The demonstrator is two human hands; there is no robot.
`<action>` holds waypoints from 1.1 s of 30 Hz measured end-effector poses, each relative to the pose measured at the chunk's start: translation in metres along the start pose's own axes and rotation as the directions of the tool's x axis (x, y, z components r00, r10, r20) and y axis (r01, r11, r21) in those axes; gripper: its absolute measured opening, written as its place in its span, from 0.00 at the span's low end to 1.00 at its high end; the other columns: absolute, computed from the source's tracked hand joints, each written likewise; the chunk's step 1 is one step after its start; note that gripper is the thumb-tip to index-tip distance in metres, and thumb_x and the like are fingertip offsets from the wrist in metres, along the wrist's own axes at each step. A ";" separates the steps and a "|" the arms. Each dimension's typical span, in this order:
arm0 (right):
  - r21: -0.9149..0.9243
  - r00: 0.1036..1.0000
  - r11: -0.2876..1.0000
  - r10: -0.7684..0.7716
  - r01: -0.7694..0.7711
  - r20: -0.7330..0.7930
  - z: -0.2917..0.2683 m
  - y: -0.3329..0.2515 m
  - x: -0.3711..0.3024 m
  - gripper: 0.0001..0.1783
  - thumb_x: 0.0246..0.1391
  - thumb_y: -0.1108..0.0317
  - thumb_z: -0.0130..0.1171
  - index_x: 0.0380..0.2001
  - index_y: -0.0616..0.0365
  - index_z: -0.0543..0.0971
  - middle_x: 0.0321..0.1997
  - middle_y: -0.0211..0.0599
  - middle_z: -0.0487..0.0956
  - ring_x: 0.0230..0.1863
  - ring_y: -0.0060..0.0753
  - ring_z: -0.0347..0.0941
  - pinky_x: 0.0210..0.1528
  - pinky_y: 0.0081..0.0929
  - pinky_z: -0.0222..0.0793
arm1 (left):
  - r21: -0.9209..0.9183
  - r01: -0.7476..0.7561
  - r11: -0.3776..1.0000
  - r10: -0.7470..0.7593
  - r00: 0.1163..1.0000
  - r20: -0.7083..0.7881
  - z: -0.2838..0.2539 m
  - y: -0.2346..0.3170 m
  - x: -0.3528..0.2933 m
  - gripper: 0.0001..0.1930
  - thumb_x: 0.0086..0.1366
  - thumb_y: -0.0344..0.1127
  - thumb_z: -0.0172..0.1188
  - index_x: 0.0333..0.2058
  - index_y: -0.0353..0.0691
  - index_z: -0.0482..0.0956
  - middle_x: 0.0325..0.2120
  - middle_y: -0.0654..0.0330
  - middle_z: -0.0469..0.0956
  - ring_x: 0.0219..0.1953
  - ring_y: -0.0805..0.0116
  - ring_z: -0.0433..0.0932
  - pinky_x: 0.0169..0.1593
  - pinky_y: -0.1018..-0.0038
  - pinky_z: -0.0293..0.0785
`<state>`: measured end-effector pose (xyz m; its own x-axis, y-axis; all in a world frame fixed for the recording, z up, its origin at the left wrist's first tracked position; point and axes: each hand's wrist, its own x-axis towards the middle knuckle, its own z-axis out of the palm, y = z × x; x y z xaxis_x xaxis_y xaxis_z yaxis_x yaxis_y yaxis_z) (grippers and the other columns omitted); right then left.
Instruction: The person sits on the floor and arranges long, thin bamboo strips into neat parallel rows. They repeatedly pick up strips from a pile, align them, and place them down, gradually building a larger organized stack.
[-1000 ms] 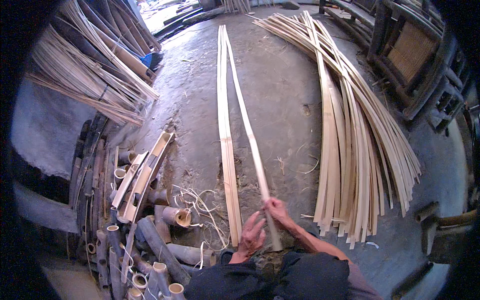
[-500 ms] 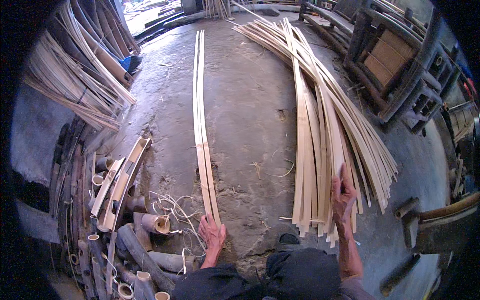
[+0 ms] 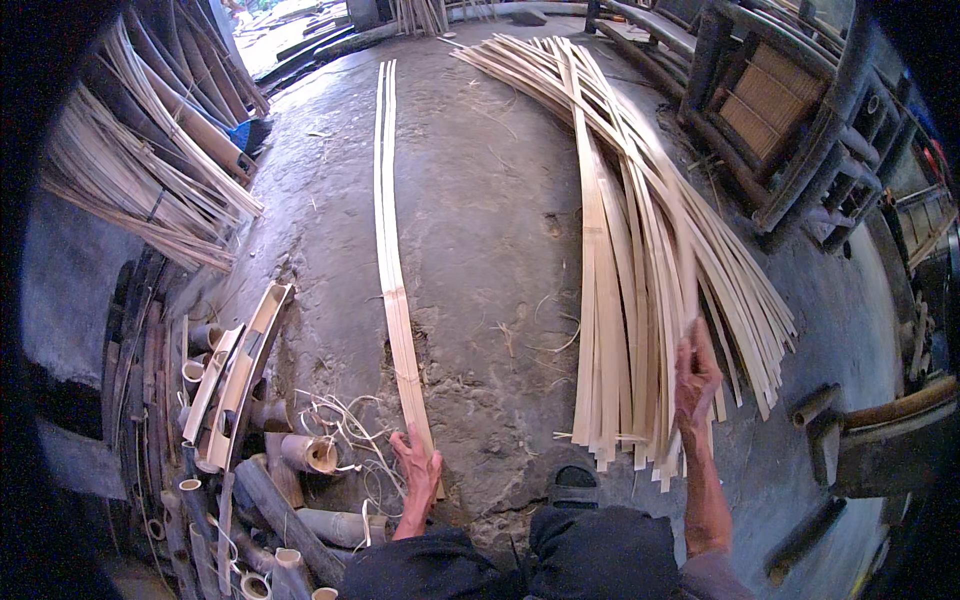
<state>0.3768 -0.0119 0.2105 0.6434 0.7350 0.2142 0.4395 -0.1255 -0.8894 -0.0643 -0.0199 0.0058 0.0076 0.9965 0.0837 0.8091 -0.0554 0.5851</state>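
Two long pale bamboo strips (image 3: pixel 397 318) lie side by side on the floor left of centre, edges close together along their near part. My left hand (image 3: pixel 417 466) is closed round their near end, fingers curled at the edge. To the right spreads a thick fanned pile of bamboo strips (image 3: pixel 607 330), crossing over one another toward the far end. My right hand (image 3: pixel 698 380) is above the pile's near right part, its fingers pinched on one bamboo strip (image 3: pixel 688 268), which is smeared by motion.
Cut bamboo tubes (image 3: pixel 310 453) and split pieces (image 3: pixel 245 380) crowd the near left, beside curly shavings (image 3: pixel 350 425). A bundle of thin strips (image 3: pixel 150 195) leans at the far left. Dark bamboo furniture (image 3: pixel 770 110) stands at the far right. A sandal (image 3: pixel 575 486) shows below.
The gap between the two left strips has narrowed, with my left hand at their near end. My right hand has shifted slightly away from me and lifted one strip of the pile.
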 end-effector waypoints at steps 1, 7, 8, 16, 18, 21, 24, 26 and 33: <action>-0.027 0.983 0.989 -0.150 0.148 -0.103 -0.003 0.008 0.010 0.26 0.64 0.68 0.52 0.64 0.61 0.63 0.46 0.33 0.76 0.40 0.16 0.69 0.41 0.14 0.65 | -0.014 -0.005 1.000 0.005 1.000 0.007 -0.001 0.003 0.002 0.43 0.45 0.26 0.63 0.62 0.34 0.53 0.49 0.37 0.54 0.50 0.39 0.61 0.54 0.54 0.61; 0.061 0.970 0.992 -0.096 0.112 -0.223 -0.009 0.009 0.012 0.26 0.64 0.67 0.53 0.64 0.55 0.66 0.23 0.18 0.64 0.22 0.11 0.50 0.22 0.15 0.47 | -0.073 -0.015 0.997 0.015 1.000 0.006 -0.010 0.010 0.003 0.48 0.45 0.24 0.61 0.66 0.36 0.48 0.50 0.38 0.54 0.52 0.39 0.60 0.56 0.55 0.60; -0.022 0.973 0.991 -0.132 0.130 -0.191 -0.015 0.033 0.013 0.26 0.64 0.67 0.53 0.64 0.56 0.66 0.24 0.18 0.65 0.22 0.11 0.50 0.22 0.15 0.47 | -0.082 -0.015 0.997 0.016 1.000 0.011 -0.010 0.013 0.004 0.48 0.45 0.24 0.61 0.66 0.37 0.47 0.50 0.39 0.54 0.51 0.40 0.60 0.56 0.56 0.60; -0.154 0.995 0.985 0.083 -0.074 0.057 -0.013 0.069 -0.023 0.30 0.64 0.59 0.53 0.61 0.69 0.64 0.64 0.49 0.67 0.66 0.32 0.60 0.65 0.25 0.55 | -0.100 0.060 0.993 -0.055 0.997 0.051 -0.023 0.024 0.006 0.53 0.46 0.25 0.61 0.69 0.40 0.39 0.52 0.38 0.55 0.52 0.39 0.62 0.57 0.56 0.62; -0.295 0.991 0.949 0.130 -0.113 0.039 -0.014 0.081 -0.027 0.28 0.63 0.54 0.52 0.61 0.56 0.68 0.53 0.53 0.77 0.49 0.33 0.74 0.50 0.30 0.68 | -0.130 0.130 0.983 -0.120 0.989 0.083 -0.030 0.033 0.009 0.54 0.46 0.24 0.61 0.69 0.40 0.37 0.54 0.35 0.56 0.54 0.38 0.63 0.58 0.55 0.62; -0.423 0.925 0.856 0.367 -0.297 0.094 -0.021 0.065 -0.029 0.27 0.63 0.53 0.51 0.61 0.53 0.70 0.55 0.56 0.75 0.57 0.40 0.73 0.56 0.33 0.67 | -0.232 0.047 0.972 -0.042 0.999 0.028 -0.037 0.037 0.014 0.53 0.47 0.24 0.61 0.69 0.39 0.37 0.57 0.33 0.59 0.56 0.38 0.64 0.60 0.56 0.62; -0.441 0.985 0.891 0.156 -0.107 0.075 -0.029 0.083 -0.034 0.27 0.61 0.53 0.53 0.59 0.55 0.71 0.45 0.52 0.77 0.46 0.40 0.73 0.48 0.34 0.67 | -0.267 0.165 0.949 -0.152 0.986 0.069 -0.043 0.038 0.017 0.51 0.50 0.26 0.60 0.69 0.38 0.37 0.56 0.35 0.65 0.55 0.40 0.68 0.60 0.59 0.64; -0.505 0.976 0.854 0.199 -0.127 0.091 -0.034 0.098 -0.029 0.30 0.60 0.52 0.56 0.58 0.62 0.71 0.30 0.45 0.77 0.30 0.31 0.69 0.34 0.32 0.66 | -0.326 0.207 0.922 -0.189 0.978 0.087 -0.046 0.038 0.018 0.45 0.52 0.28 0.59 0.67 0.36 0.44 0.52 0.38 0.69 0.51 0.44 0.72 0.57 0.62 0.67; -0.323 0.928 0.898 -0.192 0.297 0.319 0.019 0.077 -0.074 0.21 0.57 0.67 0.53 0.52 0.63 0.74 0.41 0.48 0.76 0.45 0.49 0.71 0.51 0.44 0.65 | -0.683 0.504 0.529 -0.274 0.863 0.425 -0.038 0.049 0.028 0.19 0.60 0.28 0.59 0.50 0.32 0.69 0.39 0.56 0.79 0.40 0.73 0.77 0.43 0.74 0.74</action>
<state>0.3515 -0.0630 0.1183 0.3125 0.9189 0.2406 0.7887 -0.1098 -0.6049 -0.0468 0.0030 0.0674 0.0346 0.9020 -0.4305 0.0301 0.4296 0.9025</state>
